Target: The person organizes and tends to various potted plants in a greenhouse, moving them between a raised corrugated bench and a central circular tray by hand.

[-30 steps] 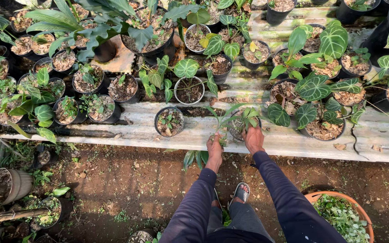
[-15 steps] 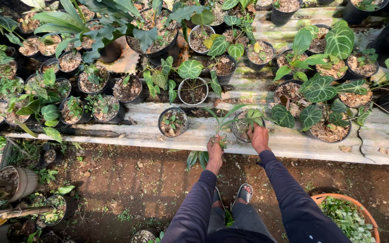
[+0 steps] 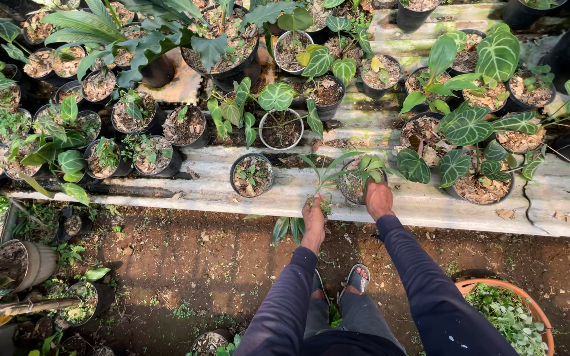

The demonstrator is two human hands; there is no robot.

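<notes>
Left hand (image 3: pixel 313 215) fingers closed around a small green plant (image 3: pixel 324 177) at the bench (image 3: pixel 199 191) front edge, right hand (image 3: pixel 379 200) fingers curled against a black pot (image 3: pixel 353 186) just beside

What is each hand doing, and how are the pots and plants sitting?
Left hand: closed on a small plant, held upright.
Right hand: resting on the black pot.
Black pot: upright on the bench.
Orange basin: on the ground, holding greens.
</notes>
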